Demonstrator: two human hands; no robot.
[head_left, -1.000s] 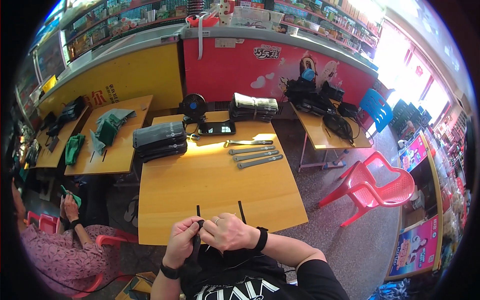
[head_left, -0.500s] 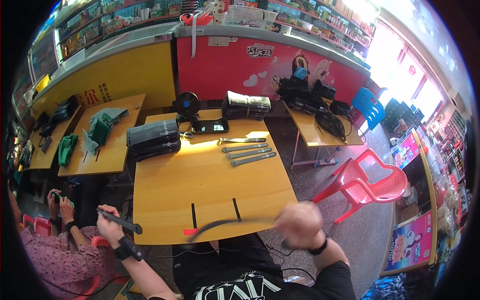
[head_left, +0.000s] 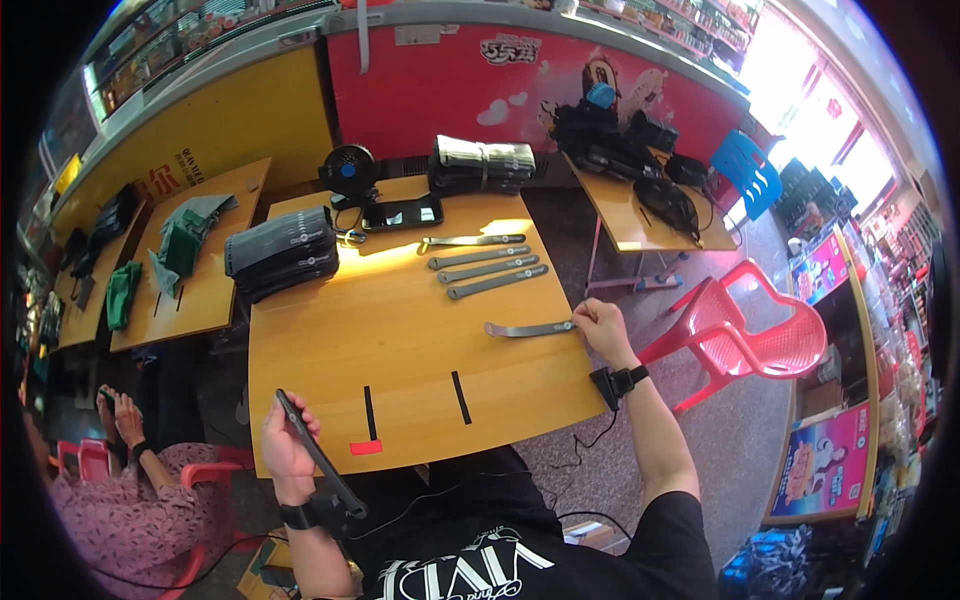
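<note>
My right hand (head_left: 600, 328) pinches one end of a dark grey strap (head_left: 528, 330) over the right side of the yellow table (head_left: 350, 340). The strap has a rounded far end and a small pale logo near my fingers. My left hand (head_left: 288, 445), at the table's near left edge, holds a long dark strap bundle (head_left: 322, 455) slanting down to the right; how many straps it contains is unclear. Several similar straps (head_left: 490, 269) lie in a row farther back. Behind them sits a banded strap stack (head_left: 480, 165), and another dark stack (head_left: 282, 252) stands at the left.
A phone (head_left: 402, 212), a small black fan (head_left: 350, 175) and scissors (head_left: 350, 237) are at the table's back. Black tape strips and a red piece (head_left: 366, 448) mark its front. A pink chair (head_left: 745, 335) stands right; a seated person (head_left: 140, 490) is at the left.
My right hand has moved up and forward from the table's near right corner, carrying the strap over the tabletop. My left hand has turned, tilting its bundle more steeply. The head view has shifted.
</note>
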